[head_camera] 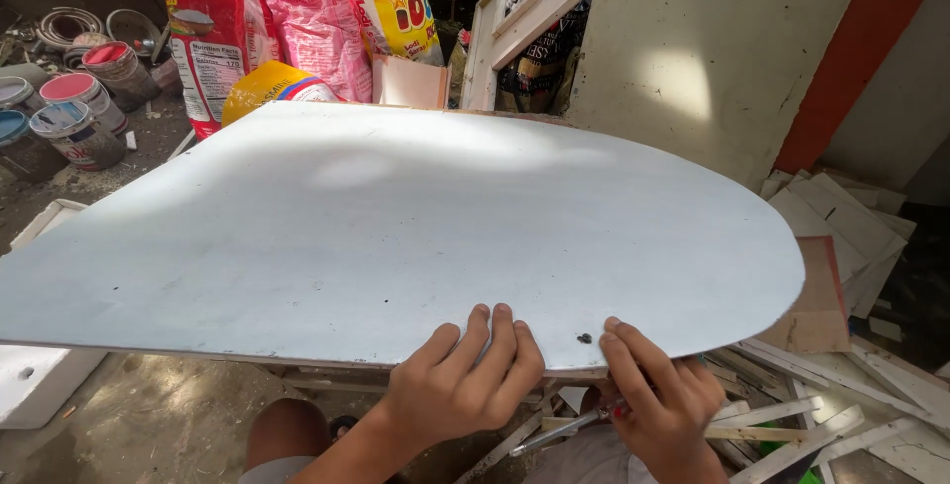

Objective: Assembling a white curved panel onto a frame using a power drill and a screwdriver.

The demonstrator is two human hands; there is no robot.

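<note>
A large white painted board (396, 227) with one rounded end lies flat in front of me, filling most of the view. My left hand (460, 380) grips its near edge, fingers curled over the top. My right hand (658, 400) rests beside it at the same edge, fingertips on the board near a small dark spot (584, 338). That hand holds a slim metal tool (559, 432), which sticks out to the left below the board.
Paint cans (74, 113) stand at the far left. Red, pink and yellow sacks (297, 19) lean behind the board. White wood offcuts (841, 217) pile up at the right, thin slats (782, 425) lie below, and a cream wall panel (712, 48) rises at the back.
</note>
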